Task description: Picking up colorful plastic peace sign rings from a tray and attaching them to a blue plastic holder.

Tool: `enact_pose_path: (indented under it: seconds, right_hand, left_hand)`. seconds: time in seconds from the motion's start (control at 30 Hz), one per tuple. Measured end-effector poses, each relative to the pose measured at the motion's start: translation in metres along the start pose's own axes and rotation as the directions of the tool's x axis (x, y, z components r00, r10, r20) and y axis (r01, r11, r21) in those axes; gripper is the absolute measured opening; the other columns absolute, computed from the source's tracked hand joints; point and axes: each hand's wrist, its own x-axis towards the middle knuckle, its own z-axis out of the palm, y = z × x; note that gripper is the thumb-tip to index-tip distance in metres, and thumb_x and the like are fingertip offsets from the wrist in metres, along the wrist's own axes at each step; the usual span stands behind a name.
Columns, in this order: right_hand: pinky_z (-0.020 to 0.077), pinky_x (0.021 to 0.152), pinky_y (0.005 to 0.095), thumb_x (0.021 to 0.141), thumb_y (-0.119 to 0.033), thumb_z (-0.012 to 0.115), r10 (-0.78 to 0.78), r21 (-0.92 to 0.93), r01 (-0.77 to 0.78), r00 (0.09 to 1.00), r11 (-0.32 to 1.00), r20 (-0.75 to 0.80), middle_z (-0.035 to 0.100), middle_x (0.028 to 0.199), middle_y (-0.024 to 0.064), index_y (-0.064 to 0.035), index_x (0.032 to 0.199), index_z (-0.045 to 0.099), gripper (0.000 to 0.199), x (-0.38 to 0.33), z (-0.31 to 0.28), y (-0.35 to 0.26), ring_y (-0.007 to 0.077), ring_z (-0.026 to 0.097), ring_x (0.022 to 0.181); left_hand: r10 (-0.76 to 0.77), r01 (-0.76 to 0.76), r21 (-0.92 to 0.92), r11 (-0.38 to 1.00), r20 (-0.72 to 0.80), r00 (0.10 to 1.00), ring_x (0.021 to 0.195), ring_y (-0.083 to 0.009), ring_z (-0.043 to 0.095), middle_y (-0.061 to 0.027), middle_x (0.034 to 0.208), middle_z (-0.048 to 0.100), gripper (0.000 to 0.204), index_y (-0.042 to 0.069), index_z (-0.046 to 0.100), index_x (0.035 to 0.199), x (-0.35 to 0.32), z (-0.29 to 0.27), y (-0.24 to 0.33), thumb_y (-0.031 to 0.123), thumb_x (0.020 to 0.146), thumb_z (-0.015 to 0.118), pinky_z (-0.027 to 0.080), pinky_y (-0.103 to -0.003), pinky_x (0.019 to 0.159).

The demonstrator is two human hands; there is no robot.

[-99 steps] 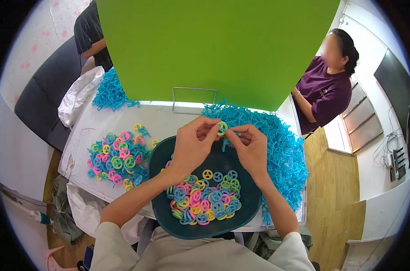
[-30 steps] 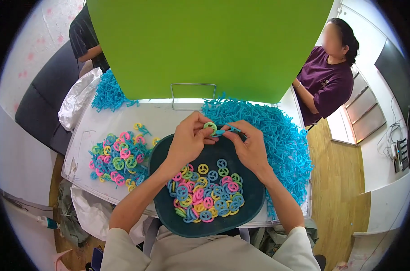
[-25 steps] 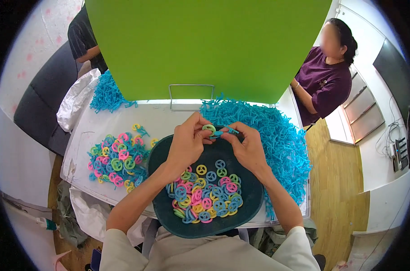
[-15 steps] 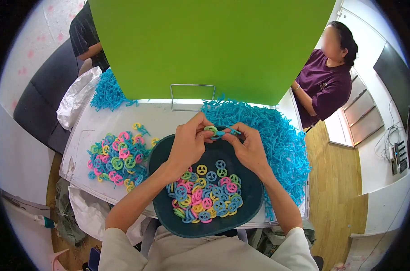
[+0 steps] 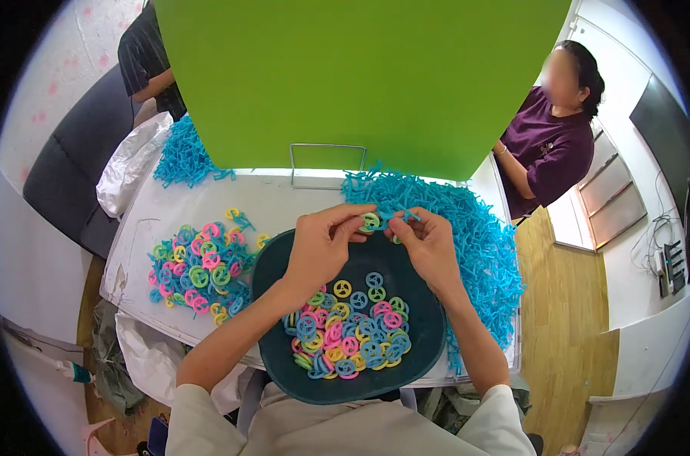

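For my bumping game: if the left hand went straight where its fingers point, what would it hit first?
Past its green wheel, the left hand would probably meet the blue piece in the right hand, though depth is unclear.

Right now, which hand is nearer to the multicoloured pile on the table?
Left. The left hand is to the right of the multicoloured pile, apart from it; the right hand is farther to the right.

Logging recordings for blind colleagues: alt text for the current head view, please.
Left hand pinches a small green wheel and right hand a blue piece, above a dark basin of coloured wheels. On the white table, a mixed pile lies left, a blue heap right.
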Motion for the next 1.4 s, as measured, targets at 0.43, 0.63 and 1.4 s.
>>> enact_pose_path:
  seconds: [0.43,0.63,1.4]
  right_hand:
    - [0.0484,0.068,0.0224,0.09,-0.011,0.062,0.043,-0.014,-0.042,0.996,0.999,0.075,0.066,0.079,0.0065,0.0019,0.092,0.063,0.013,-0.003,-0.004,-0.006,0.0089,0.06,0.075]
    - [0.0518,0.072,0.0262,0.093,-0.017,0.062,0.209,0.254,-0.255,0.959,0.933,0.194,0.064,0.082,0.0044,-0.0012,0.091,0.062,0.016,-0.001,-0.011,-0.003,0.0106,0.061,0.075]
    - [0.0443,0.062,0.0174,0.087,-0.008,0.067,-0.076,-0.218,0.079,0.997,0.973,0.02,0.066,0.079,0.0032,0.0001,0.095,0.064,0.012,0.001,-0.006,-0.007,0.0048,0.058,0.07]
  left_hand:
    - [0.262,-0.25,0.481,0.84,0.043,0.964,0.072,-0.0218,0.07,-0.0165,0.079,0.069,0.032,0.005,0.069,0.107,-0.007,0.005,0.013,-0.01,0.082,0.054,0.054,-0.029,0.062]
    - [0.276,-0.26,0.435,0.862,0.027,0.961,0.072,-0.023,0.07,-0.0171,0.082,0.069,0.034,0.006,0.069,0.108,-0.008,0.009,0.016,-0.01,0.081,0.054,0.053,-0.029,0.061]
    - [-0.172,0.17,0.028,0.985,0.075,0.982,0.078,-0.0114,0.065,-0.0055,0.085,0.066,0.02,0.001,0.064,0.108,0.004,-0.006,0.012,0.002,0.092,0.053,0.052,-0.025,0.067]
